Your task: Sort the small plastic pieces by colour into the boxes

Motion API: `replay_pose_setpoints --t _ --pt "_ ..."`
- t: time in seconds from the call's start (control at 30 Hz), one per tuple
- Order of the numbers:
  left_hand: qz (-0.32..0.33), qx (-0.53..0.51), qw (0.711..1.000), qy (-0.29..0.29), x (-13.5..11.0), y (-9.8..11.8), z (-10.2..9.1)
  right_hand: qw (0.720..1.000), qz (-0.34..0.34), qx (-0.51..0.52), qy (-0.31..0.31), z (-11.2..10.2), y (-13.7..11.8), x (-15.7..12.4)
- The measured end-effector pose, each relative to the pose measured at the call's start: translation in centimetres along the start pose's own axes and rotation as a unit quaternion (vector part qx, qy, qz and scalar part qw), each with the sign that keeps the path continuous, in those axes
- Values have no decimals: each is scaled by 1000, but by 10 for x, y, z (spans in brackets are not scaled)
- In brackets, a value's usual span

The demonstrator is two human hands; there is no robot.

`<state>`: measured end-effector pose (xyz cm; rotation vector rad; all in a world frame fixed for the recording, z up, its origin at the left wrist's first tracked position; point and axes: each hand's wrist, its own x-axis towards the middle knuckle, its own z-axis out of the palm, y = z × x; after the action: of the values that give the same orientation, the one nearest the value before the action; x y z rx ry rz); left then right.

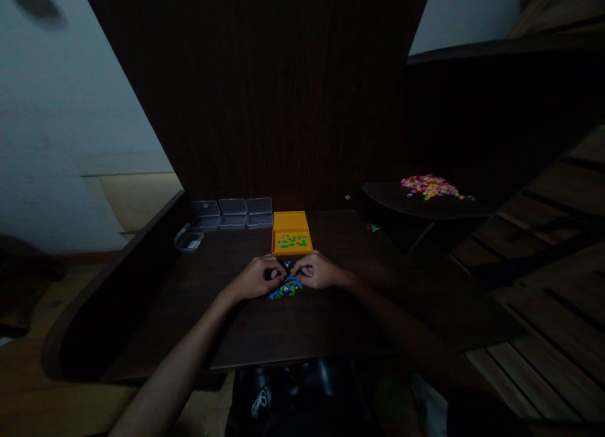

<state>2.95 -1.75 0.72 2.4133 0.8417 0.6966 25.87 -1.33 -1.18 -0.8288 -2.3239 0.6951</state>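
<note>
My left hand (261, 277) and my right hand (320, 270) face each other over a small pile of tiny blue and green pieces (286, 288) on the dark tabletop. The fingers of both hands are curled with thumb and fingertips drawn together at the pile's edges. Whatever sits between the fingertips is too small and dim to make out. Just beyond the hands stands a yellow box (290, 221) with its lid raised. Several green pieces (292, 241) lie spread inside it.
Clear plastic cases (233, 221) with raised lids line the table's back left, and another clear case (190, 241) sits nearer. Red and green bits (372, 227) lie at right. A curved shelf (385, 196) holds a pink and yellow heap (431, 186). A raised side panel (127, 273) bounds the left.
</note>
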Motion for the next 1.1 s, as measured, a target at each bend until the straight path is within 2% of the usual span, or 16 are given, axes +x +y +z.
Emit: replay_pose_setpoints --t 0.37,0.87,1.1 --pt "-13 45 999 -18 -4 -5 -3 995 44 -45 -78 -18 -3 -2" --pt "-15 38 999 -22 -3 -3 -5 991 59 -82 -94 -23 -12 -1" --pt "-19 39 999 -24 -3 -3 -4 992 43 -82 -89 -25 -12 -1"
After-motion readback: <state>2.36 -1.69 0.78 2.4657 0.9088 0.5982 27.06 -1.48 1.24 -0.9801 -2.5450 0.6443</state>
